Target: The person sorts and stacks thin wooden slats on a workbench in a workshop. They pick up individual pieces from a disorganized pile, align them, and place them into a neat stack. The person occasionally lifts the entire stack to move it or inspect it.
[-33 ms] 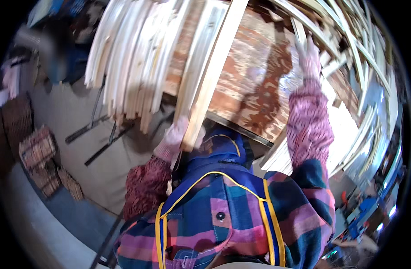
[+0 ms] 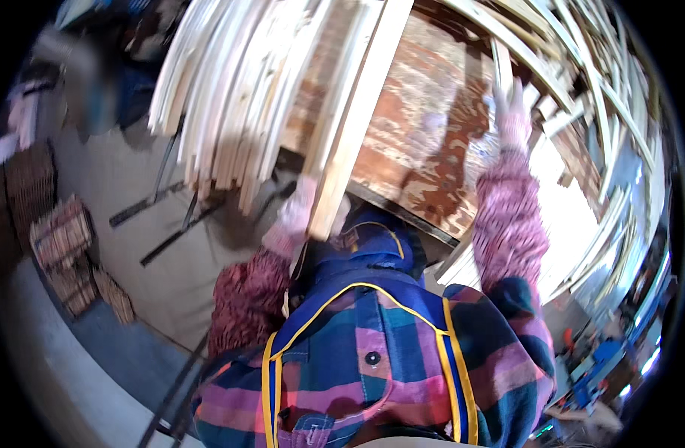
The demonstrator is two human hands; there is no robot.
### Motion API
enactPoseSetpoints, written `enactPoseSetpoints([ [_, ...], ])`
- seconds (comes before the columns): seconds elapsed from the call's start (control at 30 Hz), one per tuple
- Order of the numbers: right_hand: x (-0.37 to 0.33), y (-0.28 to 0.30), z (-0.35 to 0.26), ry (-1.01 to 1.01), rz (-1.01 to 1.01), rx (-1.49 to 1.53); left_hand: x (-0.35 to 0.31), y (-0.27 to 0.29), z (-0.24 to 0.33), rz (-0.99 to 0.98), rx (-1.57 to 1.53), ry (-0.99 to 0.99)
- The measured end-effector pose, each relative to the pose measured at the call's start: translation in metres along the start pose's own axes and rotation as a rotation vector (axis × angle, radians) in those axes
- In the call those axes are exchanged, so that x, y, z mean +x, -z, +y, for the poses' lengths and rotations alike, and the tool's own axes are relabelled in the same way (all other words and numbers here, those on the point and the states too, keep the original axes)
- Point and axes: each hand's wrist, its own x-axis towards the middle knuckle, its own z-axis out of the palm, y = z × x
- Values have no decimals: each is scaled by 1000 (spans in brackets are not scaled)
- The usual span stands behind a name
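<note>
My left hand [image 2: 296,210], in a pale glove, grips the near end of a long wooden board [image 2: 359,108], with fingertips showing on the board's right side. The board slants away over a worn reddish-brown tabletop [image 2: 409,119]. My right hand [image 2: 512,123], also gloved, reaches forward at the table's right side with its fingers stretched out and apart. Its fingertips are by the near end of a narrow wooden strip [image 2: 500,61]; whether they touch it I cannot tell. Left of the held board lie more long pale strips [image 2: 230,97], side by side, their near ends overhanging the table.
Loose strips lie crisscrossed in a heap [image 2: 596,82] at the far right. A pale stack of wood [image 2: 551,224] stands beside my right forearm. Dark metal legs [image 2: 159,205] cross the floor at left, near bundles of short wood pieces [image 2: 62,235].
The whole view has shifted slightly. In the picture, my left hand and the held board's near end sit a little higher, and my right hand a little lower. Both hands otherwise look the same.
</note>
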Motion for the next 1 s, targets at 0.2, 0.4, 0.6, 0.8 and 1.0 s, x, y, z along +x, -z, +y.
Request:
enactPoseSetpoints([
  [0.2, -196, -65, 2, -314, -197, -165, 56, 9, 46, 64, -174, -139],
  [0.4, -175, -74, 39, 44, -39, -316, 62, 22, 88, 358, 168, -262],
  [0.6, -163, -50, 3, -84, -145, -21, 30, 171, 183, 734, 909, -392],
  [0.8, -189, -67, 15, -123, -95, -53, 4, 344, 267, 968, 1248, -540],
  [1.0, -153, -55, 21, 26, 264, -66, 24, 327, 315, 1097, 2015, -135],
])
